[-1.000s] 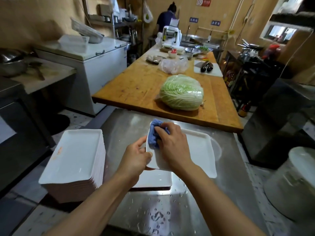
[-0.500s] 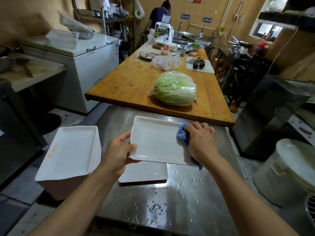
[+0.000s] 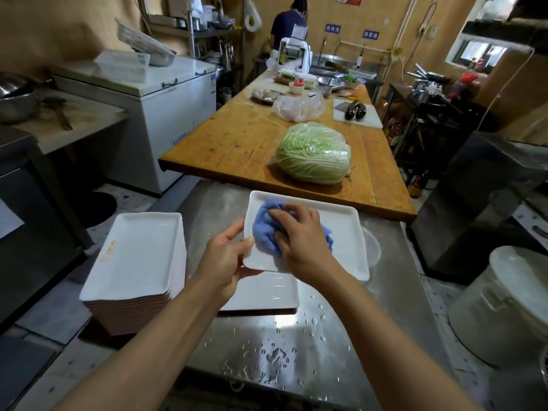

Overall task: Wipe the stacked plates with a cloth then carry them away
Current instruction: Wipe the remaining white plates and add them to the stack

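Lower plate (image 3: 275, 295) half hidden under held plate (image 3: 341, 232); wall signs (image 3: 351, 31) illegible.

The room is dimly and warmly lit, and daylight is admitted through a window (image 3: 486, 53) far beyond and to the right of the hands (image 3: 302, 241). Pale glare is thrown off the wet steel table (image 3: 284, 345) just below the hands, where water drops are picked out as bright specks. A dark shadow is cast under the plate (image 3: 341, 232) being held. The stacked plates (image 3: 139, 253) left of the hands are rendered bright, nearly washed out. Strong wide-angle bending is seen at the edges, where straight lines are curved. The far corners left and right of the hands are sunk in gloom, and distant detail is softened by slight blur
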The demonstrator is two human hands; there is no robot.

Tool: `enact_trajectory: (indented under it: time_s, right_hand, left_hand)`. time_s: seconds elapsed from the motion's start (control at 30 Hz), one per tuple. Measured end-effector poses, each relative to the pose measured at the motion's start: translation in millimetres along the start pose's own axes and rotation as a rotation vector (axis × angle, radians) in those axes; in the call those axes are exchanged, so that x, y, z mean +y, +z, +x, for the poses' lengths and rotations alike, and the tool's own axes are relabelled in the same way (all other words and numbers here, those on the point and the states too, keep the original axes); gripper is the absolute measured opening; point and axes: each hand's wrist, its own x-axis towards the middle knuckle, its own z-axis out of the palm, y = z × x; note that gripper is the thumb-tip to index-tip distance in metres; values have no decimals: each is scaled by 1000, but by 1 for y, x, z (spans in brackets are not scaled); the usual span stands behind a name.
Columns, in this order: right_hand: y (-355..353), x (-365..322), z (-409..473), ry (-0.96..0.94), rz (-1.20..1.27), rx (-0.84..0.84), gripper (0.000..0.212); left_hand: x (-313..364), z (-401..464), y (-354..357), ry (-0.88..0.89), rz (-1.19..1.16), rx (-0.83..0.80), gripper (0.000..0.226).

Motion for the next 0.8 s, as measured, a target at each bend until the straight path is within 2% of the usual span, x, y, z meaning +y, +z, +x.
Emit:
enact_trajectory:
  time_s: [0.17, 0.4, 0.6, 0.8]
  right_hand:
    - [4, -17, 10, -32, 49, -40, 38]
    - [7, -20, -22, -106, 194, -182, 22]
    - [7, -12, -40, -246, -28, -64, 33]
    - [-19, 42, -60, -132, -243, 23, 49]
  left_hand:
    - [2, -4, -3, 56, 75, 25, 37]
    - [1, -3, -6, 85, 68, 126, 35]
    - [-2, 6, -1, 49, 70, 207, 34]
    - [9, 11, -14, 42, 70, 250, 28]
